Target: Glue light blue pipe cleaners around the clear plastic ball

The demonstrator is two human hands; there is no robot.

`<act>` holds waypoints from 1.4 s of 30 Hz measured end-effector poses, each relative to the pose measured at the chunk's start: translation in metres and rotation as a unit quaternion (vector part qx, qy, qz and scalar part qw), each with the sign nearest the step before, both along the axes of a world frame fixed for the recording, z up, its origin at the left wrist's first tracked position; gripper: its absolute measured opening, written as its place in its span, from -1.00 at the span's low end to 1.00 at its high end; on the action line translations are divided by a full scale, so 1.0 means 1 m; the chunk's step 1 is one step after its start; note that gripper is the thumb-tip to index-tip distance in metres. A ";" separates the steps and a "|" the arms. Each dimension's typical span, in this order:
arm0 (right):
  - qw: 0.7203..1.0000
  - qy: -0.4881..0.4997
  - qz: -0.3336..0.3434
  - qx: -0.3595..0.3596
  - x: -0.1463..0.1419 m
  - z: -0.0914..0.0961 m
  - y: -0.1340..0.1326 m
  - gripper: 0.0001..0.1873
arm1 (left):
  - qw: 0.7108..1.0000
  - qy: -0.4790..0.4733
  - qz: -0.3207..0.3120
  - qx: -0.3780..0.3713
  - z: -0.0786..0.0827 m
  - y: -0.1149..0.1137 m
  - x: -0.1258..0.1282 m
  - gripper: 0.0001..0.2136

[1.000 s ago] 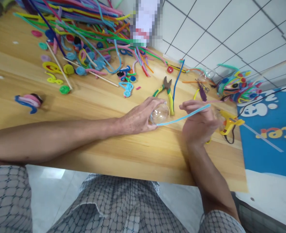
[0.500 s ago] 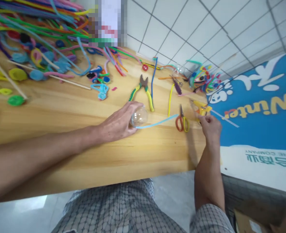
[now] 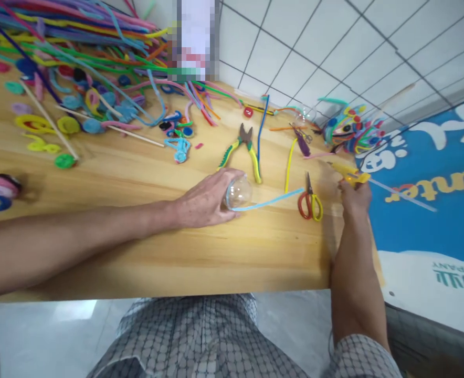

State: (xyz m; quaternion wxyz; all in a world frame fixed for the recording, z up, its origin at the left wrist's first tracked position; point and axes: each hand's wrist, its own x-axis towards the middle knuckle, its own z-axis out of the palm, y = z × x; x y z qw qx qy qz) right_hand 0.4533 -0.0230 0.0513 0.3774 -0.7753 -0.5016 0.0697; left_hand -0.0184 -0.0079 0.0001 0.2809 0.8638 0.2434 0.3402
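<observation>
My left hand (image 3: 212,199) is wrapped around a clear plastic ball (image 3: 240,192) above the middle of the table. A light-blue pipe cleaner (image 3: 273,201) runs along the ball's lower edge and sticks out to the right. At the table's right edge my right hand (image 3: 356,197) grips a yellow glue gun (image 3: 352,174), its nozzle pointing left and a pale glue stick (image 3: 403,194) jutting from its back. Between the hands lie scissors (image 3: 309,202) with one red and one yellow handle. Green-and-yellow pliers (image 3: 243,149) rest open just beyond the ball.
Many coloured pipe cleaners (image 3: 78,31) are heaped at the back left, with small pipe-cleaner shapes (image 3: 98,107) in front. A yellow pipe cleaner (image 3: 290,165) and a blue one (image 3: 262,128) lie near the pliers. Bagged craft pieces (image 3: 350,128) stand by the tiled wall (image 3: 295,47).
My right hand has closed around the glue gun's handle and lifted it a little, its fingers now wrapped underneath. The view has shifted slightly left; my left hand keeps holding the ball.
</observation>
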 end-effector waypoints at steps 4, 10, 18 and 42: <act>0.988 0.129 -0.010 0.081 -0.053 0.019 -0.005 -0.78 | 1.000 -0.006 -0.001 -0.016 -0.001 0.001 0.000 -0.25; 0.993 0.103 0.055 -0.011 -0.156 0.042 -0.026 -0.67 | 0.999 -0.039 0.022 -0.018 -0.003 0.004 -0.001 -0.29; 0.986 0.061 0.124 -0.095 -0.204 0.047 -0.018 -0.71 | 0.998 -0.040 0.027 -0.031 -0.003 0.004 -0.001 -0.26; 0.986 0.055 0.142 -0.072 -0.207 0.032 -0.014 -0.85 | 0.997 -0.052 0.017 -0.050 0.004 0.003 -0.001 -0.32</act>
